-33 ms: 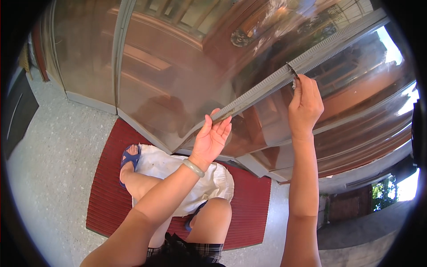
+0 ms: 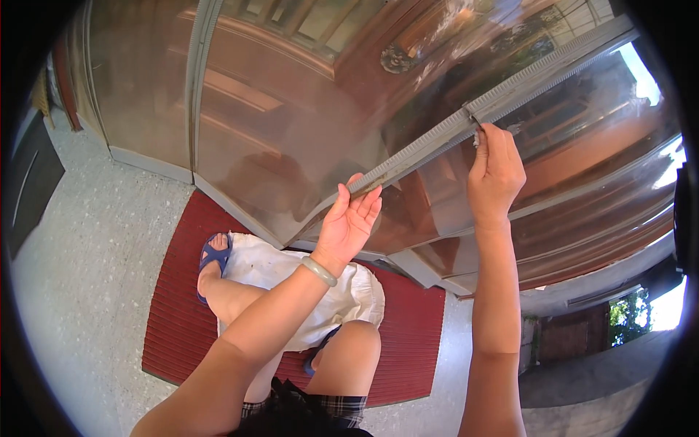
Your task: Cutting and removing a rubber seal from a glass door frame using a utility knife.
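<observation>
A grey ribbed strip [image 2: 418, 148] runs diagonally along the clear plastic curtain [image 2: 280, 120]. My left hand [image 2: 344, 226], palm up with a pale bangle at the wrist, loosely holds the strip's lower stretch; one fingertip is behind its edge and the other fingers are spread. Higher up on the right, my right hand [image 2: 495, 172] pinches a thin dark piece [image 2: 476, 119] against the strip, with a small white bit at the fingertips, too small to identify.
Below me lie a red ribbed mat [image 2: 408, 342] and a crumpled white cloth [image 2: 266, 258], near my sandaled feet and bare knees. A dark panel [image 2: 29, 182] stands at the far left on the speckled floor [image 2: 109, 277]. A brown wooden door shows through the plastic.
My right hand and the dark piece have shifted slightly left along the strip. My left hand has moved a little up and right.
</observation>
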Tool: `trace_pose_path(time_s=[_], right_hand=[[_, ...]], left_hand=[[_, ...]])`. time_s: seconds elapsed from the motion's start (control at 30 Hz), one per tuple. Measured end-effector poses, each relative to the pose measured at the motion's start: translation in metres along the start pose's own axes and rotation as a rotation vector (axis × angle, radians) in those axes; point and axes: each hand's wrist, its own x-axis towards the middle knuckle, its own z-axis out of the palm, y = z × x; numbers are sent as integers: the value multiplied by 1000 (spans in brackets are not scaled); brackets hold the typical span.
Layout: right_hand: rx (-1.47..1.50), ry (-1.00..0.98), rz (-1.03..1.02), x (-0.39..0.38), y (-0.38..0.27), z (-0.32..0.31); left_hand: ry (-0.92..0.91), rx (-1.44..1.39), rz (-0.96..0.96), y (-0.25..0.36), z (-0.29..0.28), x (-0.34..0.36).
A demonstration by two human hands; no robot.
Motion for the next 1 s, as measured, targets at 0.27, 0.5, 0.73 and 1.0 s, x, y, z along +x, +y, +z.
trace_pose_path(time_s=[0.27, 0.5, 0.73, 1.0], right_hand=[[127, -287, -74, -54, -51, -2], [275, -187, 210, -58, -54, -18], [266, -257, 201, -72, -63, 0], [63, -215, 75, -61, -61, 12]], left_hand=[[-17, -43, -7, -3, -2, 1], [-5, -137, -12, -13, 0, 6], [52, -245, 5, -15, 6, 4], [15, -281, -8, -5, -13, 3]])
